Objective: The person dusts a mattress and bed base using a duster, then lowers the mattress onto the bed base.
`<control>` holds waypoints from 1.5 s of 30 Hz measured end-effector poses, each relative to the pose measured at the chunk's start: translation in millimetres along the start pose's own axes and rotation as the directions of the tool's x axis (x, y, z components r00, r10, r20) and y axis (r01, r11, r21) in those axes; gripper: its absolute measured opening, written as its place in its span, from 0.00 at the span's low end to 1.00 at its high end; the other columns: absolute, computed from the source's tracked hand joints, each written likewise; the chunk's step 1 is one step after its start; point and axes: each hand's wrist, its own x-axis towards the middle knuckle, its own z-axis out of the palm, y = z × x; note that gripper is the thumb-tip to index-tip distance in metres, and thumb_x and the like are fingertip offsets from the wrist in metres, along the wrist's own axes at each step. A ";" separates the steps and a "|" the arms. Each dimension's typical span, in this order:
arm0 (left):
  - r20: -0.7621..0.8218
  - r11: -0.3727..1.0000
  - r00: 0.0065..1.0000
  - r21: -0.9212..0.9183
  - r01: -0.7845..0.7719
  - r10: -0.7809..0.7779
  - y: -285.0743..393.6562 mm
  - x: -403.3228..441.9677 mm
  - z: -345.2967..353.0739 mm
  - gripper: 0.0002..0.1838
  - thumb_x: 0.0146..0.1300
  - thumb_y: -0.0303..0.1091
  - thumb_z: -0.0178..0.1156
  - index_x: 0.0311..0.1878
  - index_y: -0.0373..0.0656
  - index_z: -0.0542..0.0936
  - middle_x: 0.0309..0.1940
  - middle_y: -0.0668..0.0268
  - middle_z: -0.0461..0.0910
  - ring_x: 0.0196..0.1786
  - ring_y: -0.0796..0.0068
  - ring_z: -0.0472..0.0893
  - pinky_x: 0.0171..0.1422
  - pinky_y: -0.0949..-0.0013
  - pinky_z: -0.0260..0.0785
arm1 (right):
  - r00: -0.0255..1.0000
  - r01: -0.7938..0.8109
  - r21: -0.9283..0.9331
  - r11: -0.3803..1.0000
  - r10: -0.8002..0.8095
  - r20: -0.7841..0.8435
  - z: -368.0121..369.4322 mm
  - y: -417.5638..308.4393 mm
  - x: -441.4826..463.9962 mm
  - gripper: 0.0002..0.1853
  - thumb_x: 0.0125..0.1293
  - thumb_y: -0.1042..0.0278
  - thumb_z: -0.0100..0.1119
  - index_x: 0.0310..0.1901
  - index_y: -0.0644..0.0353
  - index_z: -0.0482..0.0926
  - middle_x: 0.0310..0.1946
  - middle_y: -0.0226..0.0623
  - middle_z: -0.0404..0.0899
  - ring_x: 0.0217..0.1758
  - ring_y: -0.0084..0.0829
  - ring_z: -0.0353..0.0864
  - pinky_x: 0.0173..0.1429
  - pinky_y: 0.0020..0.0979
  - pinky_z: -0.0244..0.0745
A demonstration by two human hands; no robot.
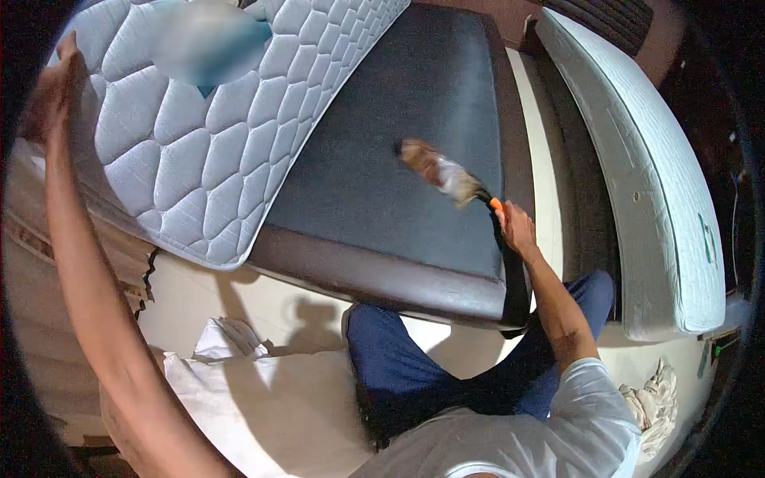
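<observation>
My right hand point(518, 227) is closed around the orange and black handle of a duster point(442, 171). The duster's brown and white head is smeared by motion above the dark bed base point(374, 167); I cannot tell whether it touches the surface. My left arm reaches far out, and my left hand point(57, 99) grips the edge of a white quilted mattress point(191, 159). That mattress stands tilted along the left side of the base. Part of the left hand's fingers is lost in shadow at the view's edge.
Another mattress point(653, 175) leans on its side at the right. White pillows or bedding point(271, 406) lie by my legs at the lower left, and a crumpled cloth point(655, 406) is on the floor at the lower right. A curtain point(48, 319) hangs at the left.
</observation>
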 end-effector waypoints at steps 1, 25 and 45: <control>-0.040 1.000 0.999 -0.009 0.002 -0.003 -1.0 -3.1 -3.3 0.43 0.50 0.73 0.45 0.58 0.47 0.74 0.55 0.55 0.74 0.56 0.51 0.74 0.62 0.48 0.58 | 0.998 -0.024 0.027 0.999 0.026 -0.062 3.6 -4.5 6.0 0.16 0.67 0.56 0.45 0.37 0.63 0.70 0.33 0.56 0.75 0.39 0.59 0.75 0.40 0.53 0.69; -0.202 0.953 0.979 0.297 0.053 0.008 -23.5 11.7 58.5 0.41 0.48 0.74 0.47 0.61 0.58 0.71 0.56 0.53 0.73 0.60 0.46 0.69 0.65 0.31 0.36 | 0.976 0.127 0.189 0.974 -0.157 0.150 91.6 -174.2 128.9 0.18 0.66 0.55 0.47 0.43 0.65 0.73 0.37 0.56 0.78 0.42 0.56 0.78 0.45 0.50 0.74; -0.168 1.000 0.986 0.016 -0.012 0.015 7.2 -0.5 -17.2 0.44 0.51 0.68 0.50 0.64 0.44 0.66 0.67 0.50 0.54 0.70 0.50 0.52 0.63 0.39 0.52 | 0.935 0.312 0.094 0.945 -0.323 0.144 56.5 -98.2 126.9 0.16 0.68 0.55 0.46 0.41 0.64 0.69 0.34 0.56 0.78 0.39 0.58 0.77 0.41 0.52 0.73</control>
